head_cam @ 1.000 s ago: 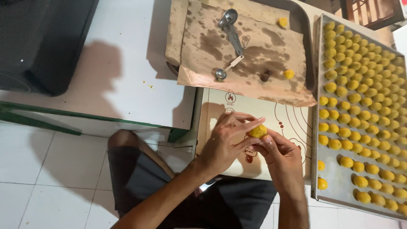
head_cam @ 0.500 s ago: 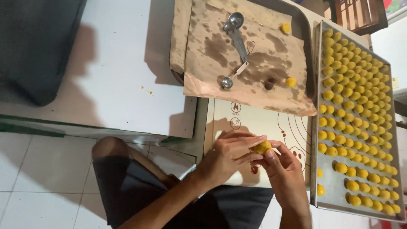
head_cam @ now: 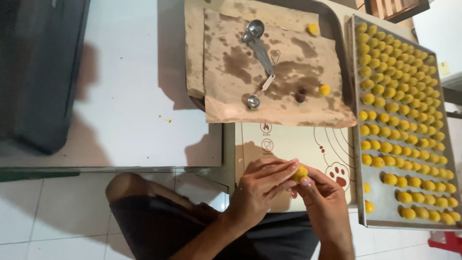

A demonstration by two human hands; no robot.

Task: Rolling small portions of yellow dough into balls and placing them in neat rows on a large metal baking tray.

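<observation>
White counter (head_cam: 120, 96) and pale floor tiles filled the head view, where the left hand (head_cam: 260, 192) and right hand (head_cam: 325, 202) met over a cream baking mat (head_cam: 298, 144) printed with red circles and a paw mark, fingers of both closed around one yellow dough ball (head_cam: 300, 172). Shaping looked to be the step in hand, and setting the ball down would call for a free spot on the metal tray (head_cam: 370, 219) of yellow balls (head_cam: 409, 125) just to the right. Beyond the mat lay stained brown paper (head_cam: 231, 62) carrying a double-ended metal scoop (head_cam: 257, 58), two yellow lumps and a dark one.
</observation>
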